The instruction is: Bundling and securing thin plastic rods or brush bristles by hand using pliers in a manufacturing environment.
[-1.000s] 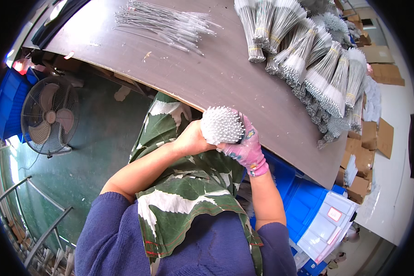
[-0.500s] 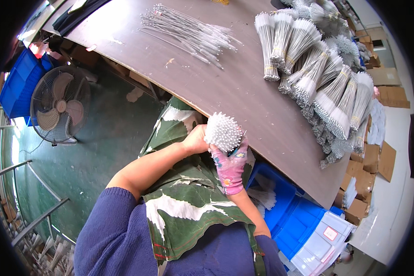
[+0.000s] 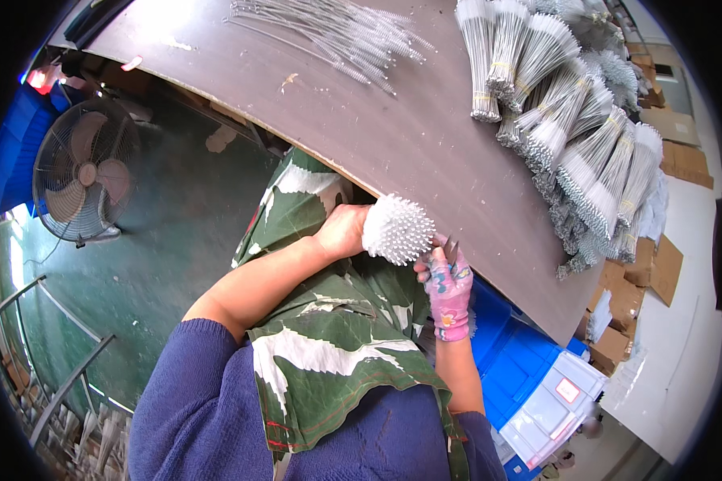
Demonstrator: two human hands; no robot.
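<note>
My left hand [image 3: 345, 231], bare, is closed around a bundle of thin wire brushes [image 3: 399, 230] just off the table's near edge. The bundle's rounded white end, covered in small tips, faces up and hides the rest of it. My right hand [image 3: 448, 280], in a pink flowered glove with bare fingertips, is beside the bundle's right side. Its fingers are closed on small snips [image 3: 452, 249], whose pointed metal blades stick up past the fingers. Loose wire brushes [image 3: 337, 36] lie spread on the far part of the brown table [image 3: 425, 144].
Banded brush bundles [image 3: 529, 56] are piled on the table's right side. Blue bins [image 3: 513, 373] and a pale lidded box [image 3: 549, 421] stand below its right end. A floor fan [image 3: 86, 172] is at left, with metal rails [image 3: 72, 381] nearer me. Cardboard boxes [image 3: 618, 305] lie far right.
My right hand has moved right, away from the bundle, and the snips' blades now show. The bundle has shifted slightly right in my left hand. The view has shifted a little.
</note>
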